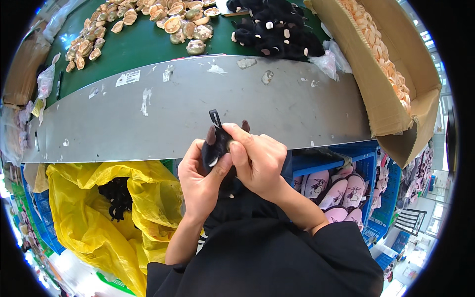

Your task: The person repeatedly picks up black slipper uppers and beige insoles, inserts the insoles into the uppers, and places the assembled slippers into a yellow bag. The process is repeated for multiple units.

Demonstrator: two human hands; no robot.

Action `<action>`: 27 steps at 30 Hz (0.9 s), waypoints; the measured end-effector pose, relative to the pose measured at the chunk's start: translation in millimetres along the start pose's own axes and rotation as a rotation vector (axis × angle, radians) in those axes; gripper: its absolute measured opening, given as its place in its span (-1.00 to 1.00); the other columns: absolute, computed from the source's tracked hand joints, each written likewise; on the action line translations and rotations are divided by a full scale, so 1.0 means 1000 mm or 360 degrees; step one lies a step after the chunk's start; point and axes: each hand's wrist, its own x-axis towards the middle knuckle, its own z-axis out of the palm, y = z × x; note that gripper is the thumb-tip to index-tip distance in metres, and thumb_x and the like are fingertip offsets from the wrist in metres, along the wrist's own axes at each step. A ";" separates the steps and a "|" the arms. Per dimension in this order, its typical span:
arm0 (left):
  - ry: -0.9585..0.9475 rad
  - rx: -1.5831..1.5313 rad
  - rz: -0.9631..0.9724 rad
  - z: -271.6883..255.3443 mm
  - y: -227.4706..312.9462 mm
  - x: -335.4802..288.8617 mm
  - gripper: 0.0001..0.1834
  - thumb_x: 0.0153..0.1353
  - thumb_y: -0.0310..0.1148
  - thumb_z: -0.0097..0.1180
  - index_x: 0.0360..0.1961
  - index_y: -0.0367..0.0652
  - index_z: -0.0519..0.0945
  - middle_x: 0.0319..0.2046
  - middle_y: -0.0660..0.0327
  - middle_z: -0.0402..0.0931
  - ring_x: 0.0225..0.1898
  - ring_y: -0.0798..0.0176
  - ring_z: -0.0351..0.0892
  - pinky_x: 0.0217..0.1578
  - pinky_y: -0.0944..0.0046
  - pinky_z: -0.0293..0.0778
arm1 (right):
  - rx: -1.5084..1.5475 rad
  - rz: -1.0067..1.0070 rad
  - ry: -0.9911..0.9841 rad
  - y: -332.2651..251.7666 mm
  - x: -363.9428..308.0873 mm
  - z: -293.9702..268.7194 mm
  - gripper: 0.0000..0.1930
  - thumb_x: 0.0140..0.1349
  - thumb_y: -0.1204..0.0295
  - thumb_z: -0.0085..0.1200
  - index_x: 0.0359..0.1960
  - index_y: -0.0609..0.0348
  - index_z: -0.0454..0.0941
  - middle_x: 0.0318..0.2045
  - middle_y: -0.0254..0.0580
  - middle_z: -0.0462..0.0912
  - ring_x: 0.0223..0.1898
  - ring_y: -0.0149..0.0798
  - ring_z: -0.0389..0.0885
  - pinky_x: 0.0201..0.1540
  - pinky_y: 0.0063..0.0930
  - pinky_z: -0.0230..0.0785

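Between my hands, over the near edge of the table, is a small black plush toy with brown ears and a bit of white on it. A black strap loop sticks up from its top. My left hand is closed round the toy's left side, thumb pressed to its front. The fingers of my right hand pinch the toy from the other side, by its upper front. Part of the toy is hidden behind my fingers.
A grey metal ledge fronts a green surface. On it lie hollow beige shell pieces and black plush toys. A cardboard box of peach-coloured pieces stands right. Below are a yellow bag and pink slippers in a blue crate.
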 end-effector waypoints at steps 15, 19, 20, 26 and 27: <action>-0.0309 0.0030 -0.0262 -0.003 0.018 -0.003 -0.71 0.20 -0.62 0.33 -0.10 -0.22 0.52 -0.19 0.36 0.57 -0.17 0.57 0.50 -0.09 0.51 0.44 | 0.2130 0.1287 -0.0954 0.039 -0.022 -0.044 -0.31 0.09 0.12 0.47 0.14 0.32 0.52 -0.04 -0.28 0.54 0.01 -0.39 0.54 0.08 -0.46 0.44; -0.0361 0.0022 -0.0192 -0.001 0.025 -0.006 -0.73 0.22 -0.61 0.31 -0.10 -0.24 0.51 -0.15 0.33 0.56 -0.13 0.54 0.50 -0.05 0.48 0.44 | 0.2385 0.1609 -0.1018 0.034 -0.029 -0.043 -0.15 0.01 0.09 0.54 0.26 0.30 0.42 -0.05 -0.23 0.62 -0.03 -0.40 0.59 0.05 -0.44 0.52; -0.0370 0.0019 -0.0183 -0.002 0.026 -0.006 -0.73 0.22 -0.61 0.31 -0.10 -0.24 0.52 -0.15 0.33 0.56 -0.13 0.53 0.50 -0.04 0.48 0.44 | 0.2394 0.1615 -0.1004 0.032 -0.030 -0.042 -0.15 0.01 0.09 0.54 0.26 0.30 0.42 -0.04 -0.23 0.62 -0.03 -0.40 0.59 0.05 -0.44 0.52; -0.0395 0.0061 -0.0152 -0.003 0.029 -0.007 -0.72 0.23 -0.57 0.32 -0.08 -0.26 0.52 -0.15 0.33 0.56 -0.12 0.52 0.50 -0.03 0.46 0.44 | 0.2425 0.1639 -0.0870 0.023 -0.032 -0.042 -0.14 0.01 0.14 0.55 0.28 0.32 0.40 -0.03 -0.22 0.63 -0.02 -0.39 0.60 0.07 -0.42 0.52; -0.0410 0.0040 -0.0148 -0.003 0.029 -0.007 -0.72 0.23 -0.58 0.32 -0.08 -0.26 0.52 -0.15 0.33 0.56 -0.12 0.52 0.50 -0.02 0.46 0.43 | 0.2441 0.1664 -0.0884 0.022 -0.033 -0.044 -0.17 0.01 0.15 0.55 0.25 0.31 0.42 -0.02 -0.22 0.62 -0.01 -0.39 0.59 0.08 -0.43 0.51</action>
